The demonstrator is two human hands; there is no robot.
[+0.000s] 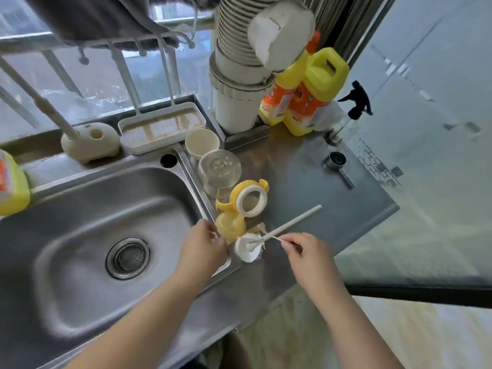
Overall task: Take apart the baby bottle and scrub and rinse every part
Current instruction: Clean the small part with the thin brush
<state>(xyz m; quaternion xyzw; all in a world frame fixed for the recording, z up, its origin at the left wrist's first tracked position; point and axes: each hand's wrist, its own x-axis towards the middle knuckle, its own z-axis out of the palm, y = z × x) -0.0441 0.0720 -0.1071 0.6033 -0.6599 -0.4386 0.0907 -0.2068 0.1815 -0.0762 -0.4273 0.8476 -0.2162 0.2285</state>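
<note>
Daylight, soft, from glass window (149, 73) behind stainless steel sink (80, 235). Scene evenly bright, shadows faint. Diffuse sheen on sink basin and steel bench (306, 166), no hard glare. Overall soft focus, compression smear. Strong wide-angle bend at edges. Grey cloth (101, 20) top left and white round object (282, 33) at top blurred.

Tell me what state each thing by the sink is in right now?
Bottle: taken apart, lying on the counter.
Collar: off the bottle, lying beside it.
Brush: lying on the counter.
Sink: nothing in it.
Cup: upright.
Left hand: reaching by the yellow cap.
Right hand: pinching a thin stick.
</note>
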